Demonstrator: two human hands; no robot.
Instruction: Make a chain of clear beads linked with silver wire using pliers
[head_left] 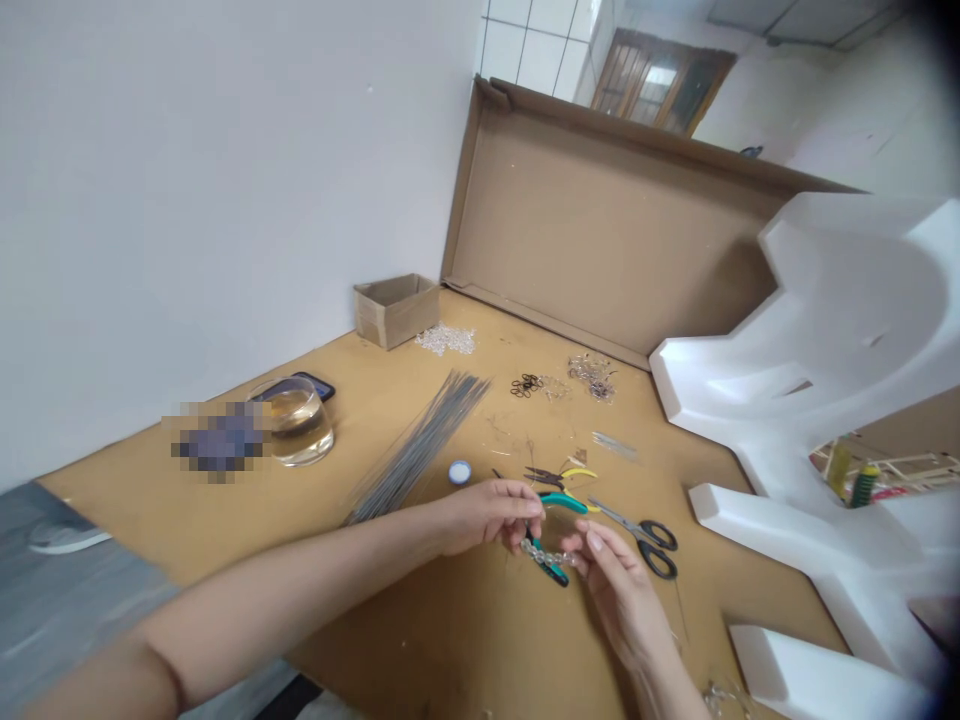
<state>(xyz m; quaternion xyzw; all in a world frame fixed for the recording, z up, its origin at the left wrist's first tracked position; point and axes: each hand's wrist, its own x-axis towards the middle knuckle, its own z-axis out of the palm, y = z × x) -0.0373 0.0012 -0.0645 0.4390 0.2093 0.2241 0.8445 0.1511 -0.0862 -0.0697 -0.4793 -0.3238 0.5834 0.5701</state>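
A short string of clear beads (546, 556) stretches between my two hands above the tabletop. My left hand (495, 515) pinches one end of it with closed fingers. At the other end, the thumb and fingers of my right hand (611, 570) are pressed together on the strand. Green-handled pliers (564, 502) lie just under and behind the beads, partly covered by my left fingers. Beyond them rest yellow-handled pliers (559, 478). Black-handled scissors (649, 540) lie to the right of my right hand.
A bundle of thin grey wires (427, 445) lies left of a small white-and-blue round lid (460, 472). Clear beads (448, 339) are heaped by a small cardboard box (397, 312). A glass of liquid (300, 425) stands at left. White foam packaging (825, 330) borders the right side.
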